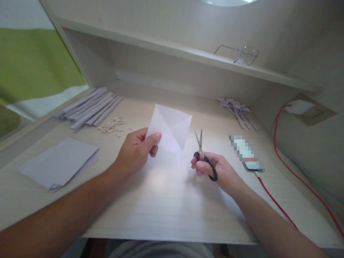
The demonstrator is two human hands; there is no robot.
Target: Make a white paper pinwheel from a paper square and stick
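Note:
Between thumb and fingers, my left hand point(142, 145) pinches the left side of a white square of paper point(170, 125). Diagonal creases cross on the paper, which is held up above the desk. My right hand point(212, 166) grips a pair of scissors point(200, 145) by its black handles. The scissor blades point up and away from me, slightly apart, just right of the paper and not touching it.
Rolled paper tubes point(92, 106) and small scraps point(111, 125) lie at the left back, with paper sheets point(61, 161) nearer. Folded paper strips point(236, 109) sit at the right back. A phone point(245, 152) on a red cable point(278, 202) lies right. A wire stand point(242, 53) rests on the shelf.

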